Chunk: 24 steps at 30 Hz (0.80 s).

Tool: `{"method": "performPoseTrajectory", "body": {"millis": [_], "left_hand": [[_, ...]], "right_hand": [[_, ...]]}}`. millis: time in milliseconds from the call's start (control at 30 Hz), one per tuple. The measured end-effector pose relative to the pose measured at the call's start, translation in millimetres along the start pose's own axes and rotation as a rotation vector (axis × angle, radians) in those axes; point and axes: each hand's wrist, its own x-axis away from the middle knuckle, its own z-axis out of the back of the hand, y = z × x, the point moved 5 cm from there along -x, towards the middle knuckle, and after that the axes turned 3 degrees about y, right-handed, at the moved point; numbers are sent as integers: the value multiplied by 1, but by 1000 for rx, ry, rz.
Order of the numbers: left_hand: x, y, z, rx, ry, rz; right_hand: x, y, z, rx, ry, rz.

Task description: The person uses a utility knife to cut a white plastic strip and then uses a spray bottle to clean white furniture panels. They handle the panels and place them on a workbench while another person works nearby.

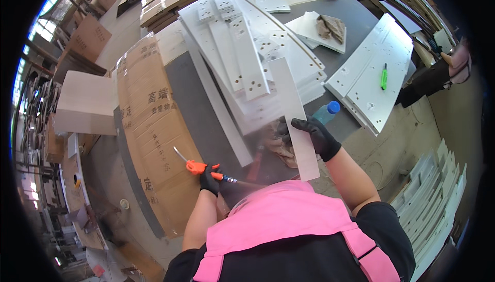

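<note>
My left hand, in a black glove, is wrapped round an orange air blow gun with a thin bent metal nozzle; a hose coupling trails from its grip toward my body. With my right hand, gloved too, I grip a long narrow white board by its near part, thumb on top. The board is tilted, its far end over a stack of white drilled panels. Beside my right hand stands a clear bottle with a blue cap. A brown crumpled cloth lies partly hidden behind the board.
A flattened cardboard box covers the table's left side. At the right, a green utility knife lies on white panels. Another rag rests farther back. White strips stand stacked low at the right. Part of another person shows far right.
</note>
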Motion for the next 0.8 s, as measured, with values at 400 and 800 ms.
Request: {"method": "performPoseTrajectory", "body": {"millis": [400,800], "left_hand": [[69,37,7,-229,-167,-119],[74,74,34,-153,-303,-235]], "right_hand": [[-58,128,-70,539,-180,20],[-188,169,-104,1936,306,254]]}}
